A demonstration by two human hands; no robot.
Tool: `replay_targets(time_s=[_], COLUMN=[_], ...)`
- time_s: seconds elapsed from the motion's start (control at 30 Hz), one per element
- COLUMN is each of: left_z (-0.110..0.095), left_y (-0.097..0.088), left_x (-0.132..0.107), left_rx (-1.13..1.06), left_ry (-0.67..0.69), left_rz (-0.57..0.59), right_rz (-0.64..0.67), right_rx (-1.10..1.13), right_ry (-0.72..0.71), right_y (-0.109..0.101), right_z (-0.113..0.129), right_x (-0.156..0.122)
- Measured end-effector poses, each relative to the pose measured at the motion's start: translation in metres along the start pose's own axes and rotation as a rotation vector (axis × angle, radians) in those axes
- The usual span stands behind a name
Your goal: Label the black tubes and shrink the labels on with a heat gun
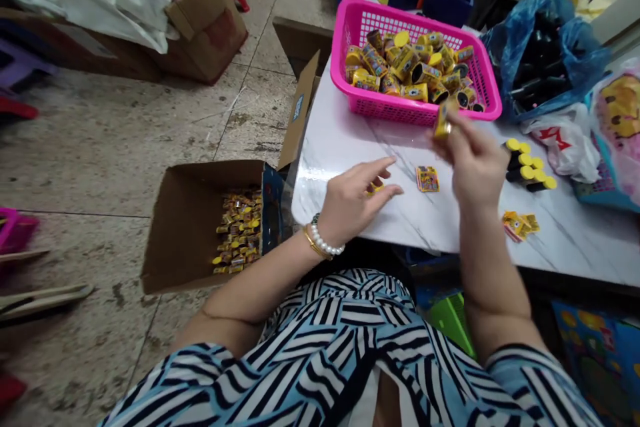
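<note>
My right hand (474, 161) is raised over the white marble table (350, 140), pinching a small yellow wrapped tube (443, 121) just in front of the pink basket (360, 27). That basket is full of several similar yellow tubes (407, 70). My left hand (356, 197) rests near the table's front edge with fingers loosely curled over a small yellow piece (375, 185). A printed sticker (427, 179) lies flat between my hands. Black tubes with yellow caps (527, 170) lie to the right, and a few loose stickers (520, 223) sit below them.
An open cardboard box (190, 213) on the floor at the left holds several finished yellow tubes (240, 230). A blue plastic bag (545, 60) of black parts and a white bag (567, 140) crowd the table's right side. More boxes stand at the far left.
</note>
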State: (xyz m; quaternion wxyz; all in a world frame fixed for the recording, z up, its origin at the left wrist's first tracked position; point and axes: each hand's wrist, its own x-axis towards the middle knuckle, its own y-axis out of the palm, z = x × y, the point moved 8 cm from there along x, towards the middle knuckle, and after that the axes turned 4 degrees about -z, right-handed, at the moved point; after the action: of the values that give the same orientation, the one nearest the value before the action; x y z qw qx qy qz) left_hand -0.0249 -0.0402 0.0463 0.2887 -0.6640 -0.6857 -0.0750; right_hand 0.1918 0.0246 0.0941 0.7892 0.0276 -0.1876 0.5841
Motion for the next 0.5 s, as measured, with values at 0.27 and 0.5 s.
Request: replay_targets(time_s=[0.27,0.5], left_z=[0.034,0.03], left_y=[0.026,0.041], left_x=[-0.01,0.0], left_rx=[0.432,0.381], left_ry=[0.092,0.042], left_rz=[0.194,0.243], right_rz=[-0.026,-0.147], right_rx=[-0.329,-0.395], right_ry=[-0.12,-0.074], right_y=[-0.059,-0.123], right_z=[0.019,-0.003], right_x=[0.078,-0.065])
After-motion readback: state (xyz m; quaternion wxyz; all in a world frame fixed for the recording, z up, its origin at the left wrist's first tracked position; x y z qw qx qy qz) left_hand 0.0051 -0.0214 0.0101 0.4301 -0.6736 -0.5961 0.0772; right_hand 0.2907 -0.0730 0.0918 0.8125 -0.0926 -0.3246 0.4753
